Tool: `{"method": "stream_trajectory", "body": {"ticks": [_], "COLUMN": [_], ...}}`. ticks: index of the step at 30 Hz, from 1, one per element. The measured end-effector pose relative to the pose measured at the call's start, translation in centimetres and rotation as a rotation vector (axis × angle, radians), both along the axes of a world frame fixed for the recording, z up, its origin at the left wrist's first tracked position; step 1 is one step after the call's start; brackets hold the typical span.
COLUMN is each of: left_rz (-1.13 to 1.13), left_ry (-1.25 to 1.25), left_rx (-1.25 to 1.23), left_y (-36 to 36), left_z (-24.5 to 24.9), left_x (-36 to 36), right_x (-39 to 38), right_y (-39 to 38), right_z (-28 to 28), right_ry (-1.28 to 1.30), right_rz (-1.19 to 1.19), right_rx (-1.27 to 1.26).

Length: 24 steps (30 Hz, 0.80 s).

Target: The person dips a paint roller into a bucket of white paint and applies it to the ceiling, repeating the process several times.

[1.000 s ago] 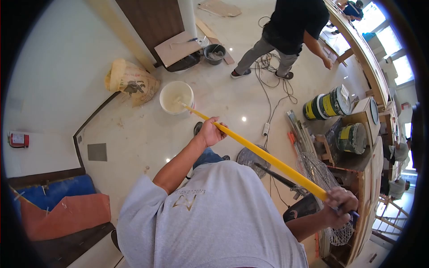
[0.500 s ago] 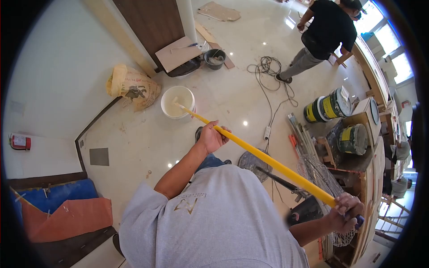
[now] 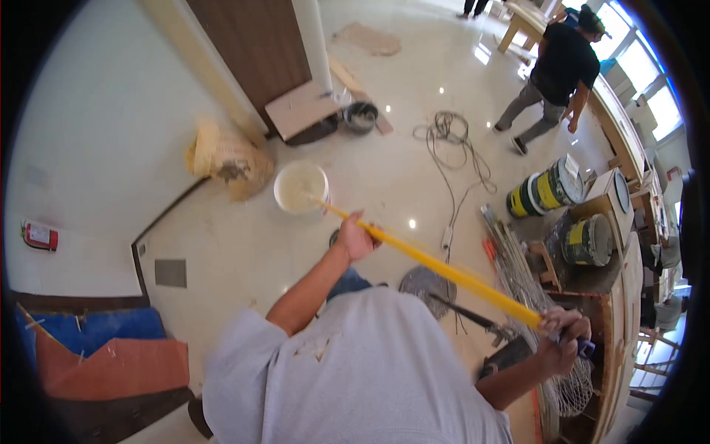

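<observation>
A long yellow pole (image 3: 458, 277) runs slantwise across the front of my body. My left hand (image 3: 356, 238) is closed around its lower stretch, thumb side up. Near the upper end, my right hand (image 3: 564, 333) grips it, with a dark purple tip poking out beyond the fingers. The thin end of the pole reaches into a white bucket (image 3: 325, 194) on the floor, which holds pale, cream-coloured material. What is on the pole's tip inside the bucket is too blurred to make out.
A paper sack (image 3: 240, 166) slumps against the wall, near a black bucket (image 3: 360, 117). Coiled cable (image 3: 452, 132) lies on the floor. Metal rods (image 3: 506, 240), wire mesh (image 3: 573, 388) and paint pails (image 3: 556, 183) crowd the right. A co-worker (image 3: 558, 70) walks beyond.
My right hand and the pole's upper end have shifted slightly left and up. The co-worker has straightened from a bent stance and stepped away. The whole view has shifted a little.
</observation>
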<state>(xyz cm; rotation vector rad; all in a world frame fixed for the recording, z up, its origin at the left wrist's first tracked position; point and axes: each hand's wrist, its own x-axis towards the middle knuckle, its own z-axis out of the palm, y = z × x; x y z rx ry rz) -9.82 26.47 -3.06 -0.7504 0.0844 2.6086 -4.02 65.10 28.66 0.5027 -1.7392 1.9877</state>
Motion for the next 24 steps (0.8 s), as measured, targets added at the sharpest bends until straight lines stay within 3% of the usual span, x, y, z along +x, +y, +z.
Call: {"method": "stream_trajectory", "body": {"ticks": [6, 8, 11, 15, 19, 21, 24], "left_rz": [-0.062, -0.043, -0.048, -0.136, -0.057, -0.075, -0.156], "left_ry": [0.046, 0.072, 0.093, 0.133, 0.116, 0.162, 0.126], "left_rx": [-0.07, 0.048, 0.11, 0.03, 0.102, 0.213, 0.068], "left_y": [1.1, 0.6, -0.1, 1.1, 1.0, 0.8, 2.3], "left_z": [6.3, 2.9, 0.6, 5.7, 3.3, 1.3, 6.0], "left_x": [1.8, 0.9, 1.2, 2.2, 1.7, 0.9, 2.2], "right_x": [1.4, 1.0, 0.3, 1.9, 0.9, 0.7, 1.5], "right_y": [4.6, 3.1, 0.5, 4.8, 2.5, 2.7, 6.5], "right_z": [1.8, 1.6, 1.3, 2.3, 1.0, 1.0, 2.2], "right_ry": [0.142, 0.083, 0.081, 0.17, 0.068, 0.111, 0.226], "right_rz": [0.039, 0.066, 0.03, 0.135, 0.034, 0.128, 0.253], "right_rx": [-0.118, -0.2, -0.079, -0.252, -0.184, -0.193, -0.265]}}
